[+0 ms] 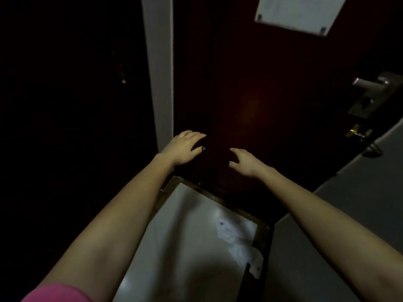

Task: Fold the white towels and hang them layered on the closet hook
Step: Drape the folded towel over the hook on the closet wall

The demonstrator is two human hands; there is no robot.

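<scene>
Dark wood fills most of the view: a door [261, 94] stands straight ahead, with a metal lever handle [368, 82] at about three o'clock and a pale notice [298, 12] fixed at one o'clock. Both bare arms reach forward toward its lower half. The left hand [185, 150] is spread flat with fingers [197, 136] extended, and the right hand [244, 160] is loosely curled with thumb and fingers apart; neither has hold of anything, and whether either palm touches the door I cannot tell in this gloom.

No white towel can be picked out with certainty. A pale crumpled scrap [242, 245] lies on the light floor [185, 225] at about six o'clock, below and behind both hands, well apart from them; it may be cloth or paper. The closet hook is not visible; the black space at nine o'clock, past the white door frame [159, 62], hides whatever is there.

Judging from this, the step in hand is still finding the towels. Doing it well calls for more light first, then turning toward that dark recess with both hands free to gather cloth by its corners
</scene>
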